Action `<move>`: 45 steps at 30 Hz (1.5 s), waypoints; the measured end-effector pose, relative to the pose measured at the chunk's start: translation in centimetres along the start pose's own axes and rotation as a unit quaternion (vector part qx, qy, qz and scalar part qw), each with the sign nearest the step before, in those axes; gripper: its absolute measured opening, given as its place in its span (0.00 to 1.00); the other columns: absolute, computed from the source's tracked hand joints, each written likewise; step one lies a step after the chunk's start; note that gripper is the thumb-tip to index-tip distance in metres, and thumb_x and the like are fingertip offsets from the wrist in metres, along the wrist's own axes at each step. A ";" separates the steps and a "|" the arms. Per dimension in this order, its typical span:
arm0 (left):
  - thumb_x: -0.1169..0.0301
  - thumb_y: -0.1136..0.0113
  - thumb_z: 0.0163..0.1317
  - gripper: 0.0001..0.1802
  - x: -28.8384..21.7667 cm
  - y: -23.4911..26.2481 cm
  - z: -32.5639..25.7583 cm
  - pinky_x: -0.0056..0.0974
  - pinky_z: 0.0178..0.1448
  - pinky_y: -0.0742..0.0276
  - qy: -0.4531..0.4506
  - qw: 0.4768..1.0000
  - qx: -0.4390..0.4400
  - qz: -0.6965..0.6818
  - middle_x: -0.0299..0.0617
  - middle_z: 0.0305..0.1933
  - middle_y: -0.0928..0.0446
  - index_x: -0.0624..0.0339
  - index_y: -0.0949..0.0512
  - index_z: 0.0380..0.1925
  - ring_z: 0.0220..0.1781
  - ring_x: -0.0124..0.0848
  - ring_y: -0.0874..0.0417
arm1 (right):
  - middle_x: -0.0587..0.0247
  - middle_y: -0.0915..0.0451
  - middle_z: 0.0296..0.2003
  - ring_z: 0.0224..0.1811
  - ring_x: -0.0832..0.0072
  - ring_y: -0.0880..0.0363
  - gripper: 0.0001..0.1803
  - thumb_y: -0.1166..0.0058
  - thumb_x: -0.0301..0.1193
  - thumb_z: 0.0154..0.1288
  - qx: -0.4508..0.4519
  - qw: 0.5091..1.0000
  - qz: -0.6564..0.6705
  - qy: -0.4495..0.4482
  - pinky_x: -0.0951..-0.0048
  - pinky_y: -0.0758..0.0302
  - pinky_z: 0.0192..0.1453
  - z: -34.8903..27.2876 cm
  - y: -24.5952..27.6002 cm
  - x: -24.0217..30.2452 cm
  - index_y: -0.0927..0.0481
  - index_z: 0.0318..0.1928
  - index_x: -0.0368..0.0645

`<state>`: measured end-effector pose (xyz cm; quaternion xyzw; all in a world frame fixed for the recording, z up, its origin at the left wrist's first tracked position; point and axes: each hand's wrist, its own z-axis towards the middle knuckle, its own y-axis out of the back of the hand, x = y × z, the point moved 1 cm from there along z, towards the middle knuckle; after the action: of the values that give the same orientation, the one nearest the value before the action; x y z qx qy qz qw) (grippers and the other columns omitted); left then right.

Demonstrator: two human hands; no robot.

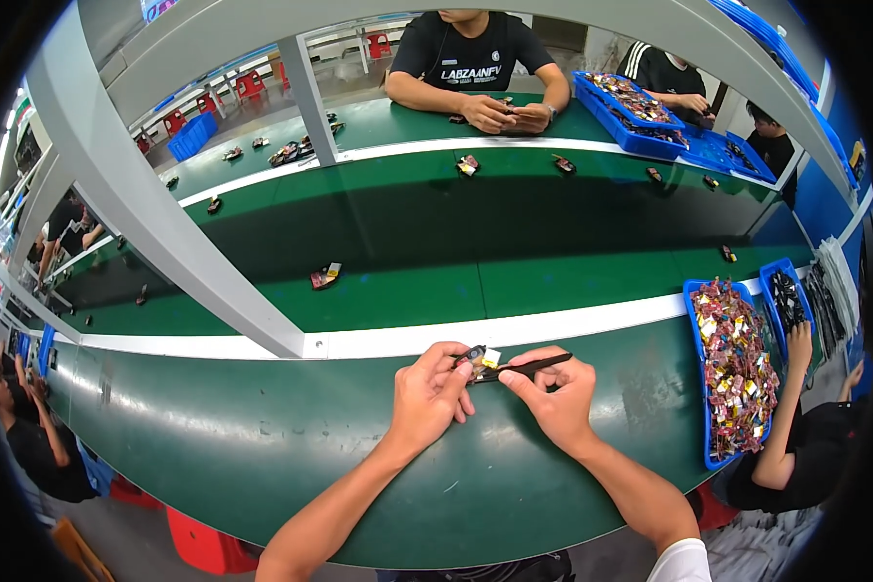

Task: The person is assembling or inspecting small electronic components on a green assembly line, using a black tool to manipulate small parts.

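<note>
My left hand [429, 391] is closed around a small black plastic housing, pinched between thumb and fingers. Out of the housing shows a small electronic part with a white and yellow label [491, 359]. My right hand [557, 396] grips a slim black tool [541, 364], its back end sticking out past the fingers to the right. The tool's front end reaches to the housing; whether it touches the part inside I cannot tell. Both hands are held above the green worktable [291, 436], close to its white rail.
On my right stand a blue tray heaped with small labelled electronic parts [737, 378] and a blue bin of black pieces [786, 299], where a co-worker's hand [798, 346] reaches. Beyond the white rail [398, 341], a green conveyor carries scattered assemblies [326, 276]. A grey post [179, 209] rises at left.
</note>
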<state>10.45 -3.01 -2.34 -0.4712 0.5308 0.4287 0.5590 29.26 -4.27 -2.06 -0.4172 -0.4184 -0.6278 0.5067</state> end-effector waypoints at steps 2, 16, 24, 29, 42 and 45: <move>0.78 0.46 0.72 0.13 0.2 -0.1 0.2 0.31 0.21 0.23 0.002 1.000 0.003 -0.002 0.48 0.37 0.19 0.74 0.28 0.53 0.23 0.30 0.16 | 0.76 0.22 0.21 0.17 0.95 0.41 0.07 0.29 0.19 0.58 0.001 1.000 -0.002 -0.001 0.86 0.47 0.20 0.0 0.2 -0.2 0.15 0.37 0.35; 0.81 0.44 0.70 0.12 -0.2 -0.3 0.1 0.29 0.23 0.22 -0.005 1.000 0.007 0.007 0.48 0.38 0.17 0.75 0.27 0.51 0.26 0.29 0.15 | 0.61 0.14 0.33 0.29 0.90 0.23 0.08 0.33 0.15 0.61 0.027 0.987 0.126 -0.100 0.88 0.29 0.29 0.2 0.0 -0.5 0.17 0.40 0.30; 0.81 0.44 0.70 0.12 -0.2 -0.3 0.0 0.29 0.23 0.21 -0.013 1.000 0.008 0.010 0.49 0.39 0.17 0.75 0.26 0.51 0.27 0.30 0.14 | 0.54 0.14 0.37 0.39 0.76 0.14 0.08 0.36 0.12 0.61 0.041 0.978 0.169 -0.112 0.79 0.18 0.43 0.4 0.1 -0.5 0.19 0.41 0.27; 0.80 0.45 0.71 0.12 -0.1 0.0 0.0 0.30 0.24 0.20 -0.003 1.000 0.012 0.012 0.49 0.38 0.17 0.75 0.26 0.52 0.27 0.31 0.13 | 0.54 0.14 0.37 0.39 0.76 0.14 0.08 0.36 0.12 0.61 0.038 0.976 0.169 -0.135 0.79 0.18 0.43 0.4 0.0 0.2 0.19 0.40 0.27; 0.79 0.45 0.72 0.15 -0.4 0.0 0.0 0.31 0.25 0.18 -0.006 1.000 0.030 0.002 0.49 0.38 0.17 0.75 0.25 0.56 0.29 0.33 0.12 | 0.61 0.15 0.33 0.30 0.89 0.22 0.06 0.35 0.14 0.61 0.039 0.980 0.160 -0.115 0.86 0.28 0.31 0.5 0.0 0.0 0.17 0.39 0.30; 0.77 0.45 0.72 0.17 0.2 0.4 0.4 0.31 0.26 0.18 0.001 0.998 0.055 -0.027 0.49 0.40 0.17 0.74 0.25 0.58 0.30 0.34 0.12 | 0.66 0.15 0.31 0.23 0.94 0.33 0.07 0.33 0.15 0.60 0.036 0.986 0.124 -0.103 0.88 0.38 0.25 0.5 0.5 -0.5 0.16 0.38 0.32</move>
<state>10.17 -2.59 -2.54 -0.4545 0.5413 0.3826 0.5949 29.85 -3.77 -2.34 -0.5094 -0.4359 -0.4984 0.5496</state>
